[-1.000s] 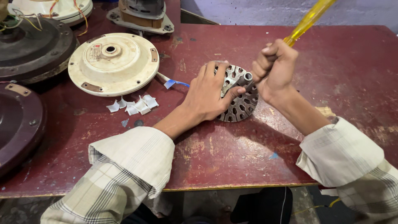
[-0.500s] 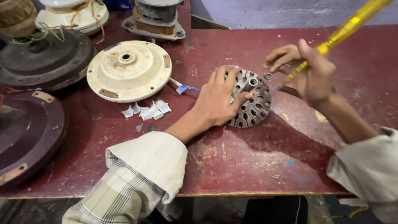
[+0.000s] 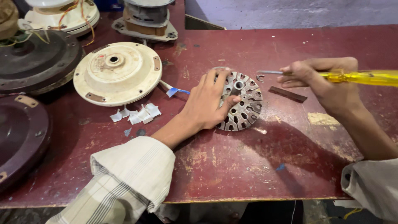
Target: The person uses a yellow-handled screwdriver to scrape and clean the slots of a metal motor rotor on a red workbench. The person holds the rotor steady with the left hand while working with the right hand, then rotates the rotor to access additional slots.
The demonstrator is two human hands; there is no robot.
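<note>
Slotted rotor disc [image 3: 242, 103] pinned flat; tool lifted clear.
I read left hand [image 3: 207, 103] pressing it, right hand [image 3: 327, 81] grasping yellow screwdriver [image 3: 360, 77]; progress probably midway, slots unclear.

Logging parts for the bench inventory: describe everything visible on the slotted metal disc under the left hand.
The slotted metal disc is round, grey, worn-looking metal, ringed with radial slots and round holes, with a raised hollow hub at its centre. It lies flat on the red table, right of the cream round cover. The left hand rests on its left half, fingers spread; the right hand is apart.
</note>
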